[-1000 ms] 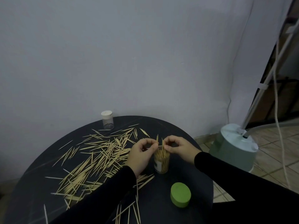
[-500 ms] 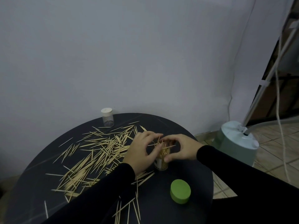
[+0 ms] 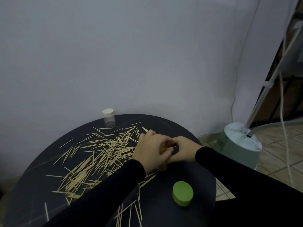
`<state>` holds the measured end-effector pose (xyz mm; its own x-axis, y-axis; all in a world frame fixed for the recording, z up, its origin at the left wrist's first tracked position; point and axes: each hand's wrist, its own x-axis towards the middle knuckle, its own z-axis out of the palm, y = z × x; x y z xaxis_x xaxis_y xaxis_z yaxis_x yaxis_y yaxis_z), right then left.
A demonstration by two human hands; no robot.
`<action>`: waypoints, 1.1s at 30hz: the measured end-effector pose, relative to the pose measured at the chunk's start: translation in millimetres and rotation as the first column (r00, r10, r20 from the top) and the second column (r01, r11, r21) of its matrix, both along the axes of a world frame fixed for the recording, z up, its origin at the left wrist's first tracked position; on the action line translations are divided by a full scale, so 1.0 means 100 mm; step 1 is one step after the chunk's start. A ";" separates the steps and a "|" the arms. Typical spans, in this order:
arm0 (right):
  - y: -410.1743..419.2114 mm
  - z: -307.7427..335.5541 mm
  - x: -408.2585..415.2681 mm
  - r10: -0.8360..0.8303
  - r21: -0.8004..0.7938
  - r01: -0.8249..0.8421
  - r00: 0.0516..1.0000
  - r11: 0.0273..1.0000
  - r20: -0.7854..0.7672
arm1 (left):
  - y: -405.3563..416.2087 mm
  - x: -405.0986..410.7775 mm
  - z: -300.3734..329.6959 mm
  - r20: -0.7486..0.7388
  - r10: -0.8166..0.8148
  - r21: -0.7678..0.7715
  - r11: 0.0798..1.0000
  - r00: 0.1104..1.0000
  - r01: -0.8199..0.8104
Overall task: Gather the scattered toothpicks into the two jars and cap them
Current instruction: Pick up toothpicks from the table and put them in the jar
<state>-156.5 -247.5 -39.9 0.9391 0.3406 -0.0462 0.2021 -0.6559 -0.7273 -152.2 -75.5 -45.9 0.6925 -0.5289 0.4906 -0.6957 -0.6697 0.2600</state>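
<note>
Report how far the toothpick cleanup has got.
Done: the near jar already holds a bundle of toothpicks. In hand: the left hand and the right hand cup that jar's top, settling the sticks. Left: most of the scattered toothpicks lie on the black table, the far jar looks nearly empty under its white cap, and the green cap lies off.

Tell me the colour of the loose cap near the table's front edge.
Green; the cap shows in the head view, the only one.
</note>
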 end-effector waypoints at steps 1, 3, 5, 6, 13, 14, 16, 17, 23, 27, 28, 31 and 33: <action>0.01 0.01 0.00 0.004 -0.007 -0.004 1.000 1.000 0.002 | -0.01 0.00 0.01 -0.003 0.000 0.012 1.000 1.000 0.000; 0.03 0.02 0.00 0.008 -0.033 -0.007 1.000 0.999 0.014 | -0.02 0.01 0.02 -0.005 -0.004 0.023 1.000 1.000 0.004; 0.04 0.02 0.01 0.009 -0.045 -0.009 1.000 0.999 0.019 | -0.03 0.02 0.04 -0.017 -0.019 0.018 1.000 1.000 0.019; 0.04 0.02 0.02 0.010 -0.046 -0.009 1.000 0.999 0.021 | -0.03 0.02 0.05 -0.024 -0.025 0.005 1.000 0.999 0.025; 0.05 0.01 0.05 -0.001 -0.072 0.000 1.000 0.997 -0.016 | 0.17 0.13 0.04 -0.008 -0.024 -0.227 0.974 1.000 0.022; 0.05 0.02 0.05 -0.001 -0.078 0.000 1.000 0.997 -0.015 | 0.22 0.16 0.01 0.011 -0.015 -0.235 0.972 1.000 0.017; 0.05 0.02 0.05 -0.002 -0.084 0.001 1.000 0.997 -0.013 | 0.30 0.21 -0.05 0.007 -0.011 -0.228 0.974 1.000 0.013; 0.05 0.02 0.06 -0.002 -0.087 0.001 1.000 0.996 -0.012 | 0.35 0.21 -0.08 -0.003 -0.026 -0.214 0.977 1.000 0.024; 0.07 0.01 0.09 -0.007 -0.088 0.006 1.000 0.996 -0.016 | 0.41 0.17 -0.11 -0.181 -0.061 -0.173 0.985 0.982 0.030; 0.07 -0.01 0.11 0.003 -0.108 -0.001 1.000 0.994 0.016 | 0.36 0.15 -0.10 -0.223 -0.122 -0.108 0.989 0.967 0.100; 0.08 -0.01 0.11 0.004 -0.114 0.000 1.000 0.993 0.031 | 0.35 0.14 -0.10 -0.202 -0.143 -0.111 0.986 0.969 0.122; 0.08 -0.01 0.11 0.010 -0.109 -0.005 0.999 0.994 0.039 | 0.32 0.11 -0.09 -0.064 -0.151 -0.048 0.988 0.986 0.148; 0.08 0.00 0.10 0.011 -0.108 -0.006 0.999 0.994 0.038 | 0.33 0.10 -0.09 0.018 -0.150 -0.020 0.988 0.989 0.150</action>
